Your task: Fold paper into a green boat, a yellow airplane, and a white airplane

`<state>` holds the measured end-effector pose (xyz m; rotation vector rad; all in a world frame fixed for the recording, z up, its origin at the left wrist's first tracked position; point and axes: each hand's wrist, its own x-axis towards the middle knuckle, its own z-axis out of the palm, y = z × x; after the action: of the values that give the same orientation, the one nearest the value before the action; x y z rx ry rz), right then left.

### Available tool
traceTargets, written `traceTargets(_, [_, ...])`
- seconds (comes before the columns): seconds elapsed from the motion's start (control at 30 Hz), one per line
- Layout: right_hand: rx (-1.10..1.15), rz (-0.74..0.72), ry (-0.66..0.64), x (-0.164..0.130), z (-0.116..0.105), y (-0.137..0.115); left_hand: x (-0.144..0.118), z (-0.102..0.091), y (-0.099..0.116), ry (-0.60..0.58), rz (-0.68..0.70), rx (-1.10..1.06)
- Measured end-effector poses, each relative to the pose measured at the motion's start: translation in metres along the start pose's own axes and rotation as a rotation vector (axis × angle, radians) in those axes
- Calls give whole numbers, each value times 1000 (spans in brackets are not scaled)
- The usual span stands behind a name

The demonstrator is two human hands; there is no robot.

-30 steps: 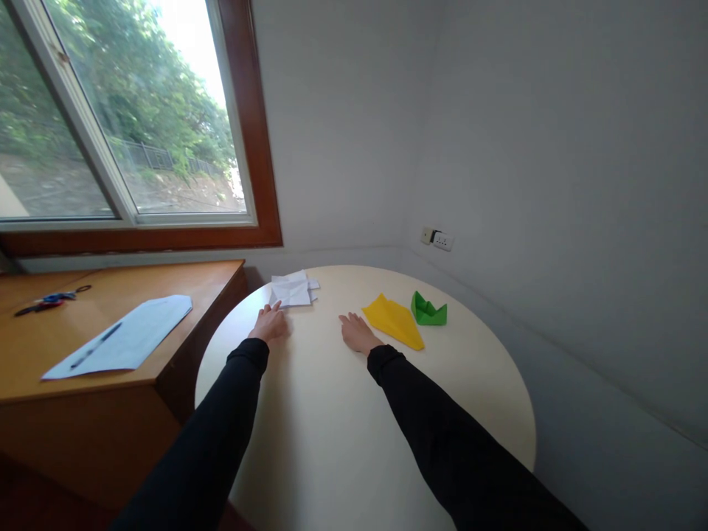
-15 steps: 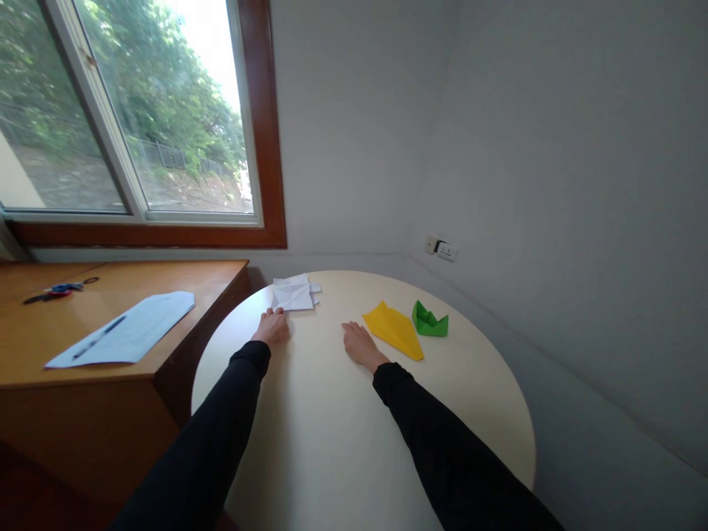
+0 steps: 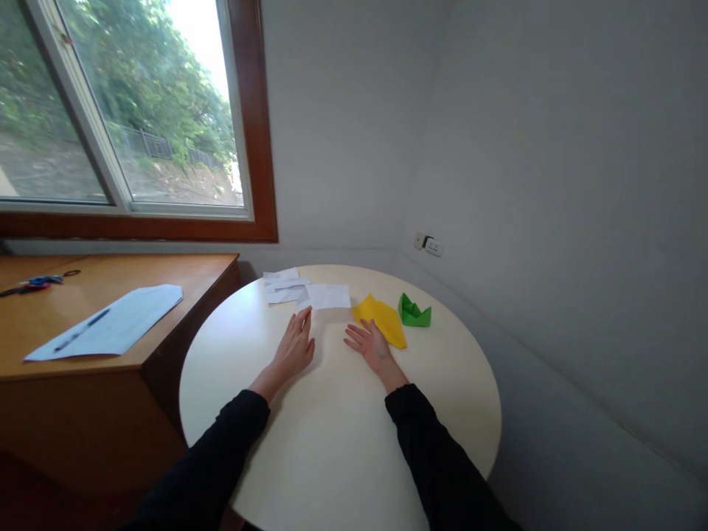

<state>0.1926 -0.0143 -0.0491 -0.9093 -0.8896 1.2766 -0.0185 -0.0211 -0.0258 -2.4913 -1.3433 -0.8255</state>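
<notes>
- Sheet (image 3: 330,296), white, is just beyond the left hand (image 3: 292,346), between the loose papers (image 3: 283,295) and the yellow paper (image 3: 387,317).
- Left grip: fingers close together at the sheet's near edge; whether they pinch it, one cannot tell.
- Right hand (image 3: 374,345): grip spread, palm showing, beside the yellow paper.
- Green paper (image 3: 414,313), folded, stands on the table (image 3: 337,442), right of the yellow paper.

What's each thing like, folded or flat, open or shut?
Left hand: open, touch on white sheet unclear
Right hand: open, fingers spread
White sheet: unfolded
Other white papers: overlapping
Yellow paper: lying, mostly flat
Green paper: folded, pointed ends up
Pen: lying on pale papers
Small tools: lying, open or shut unclear
Window: shut or ajar, unclear
</notes>
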Motion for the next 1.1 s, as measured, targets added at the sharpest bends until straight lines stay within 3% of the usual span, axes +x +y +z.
traceTargets(0.13, [302, 84, -104, -14, -5, -20, -8, -1, 22, -23, 171, -126])
traceTargets(0.23, [525, 43, -176, -19, -1, -28, -12, -2, 24, -78, 289, -216])
traceTargets(0.43, [498, 85, 46, -9, -5, -17, -14, -7, 20, -55, 297, -344])
traceTargets(0.53, [484, 106, 118, -3, -11, -8, -13, -11, 20, -43, 186, -543])
traceTargets(0.7, [441, 99, 150, -4, -10, -3, -10, -13, 17, 42, -171, -979])
traceTargets(1.1, [350, 109, 53, -27, 1, -15, -5, -9, 12, 205, -518, -1158])
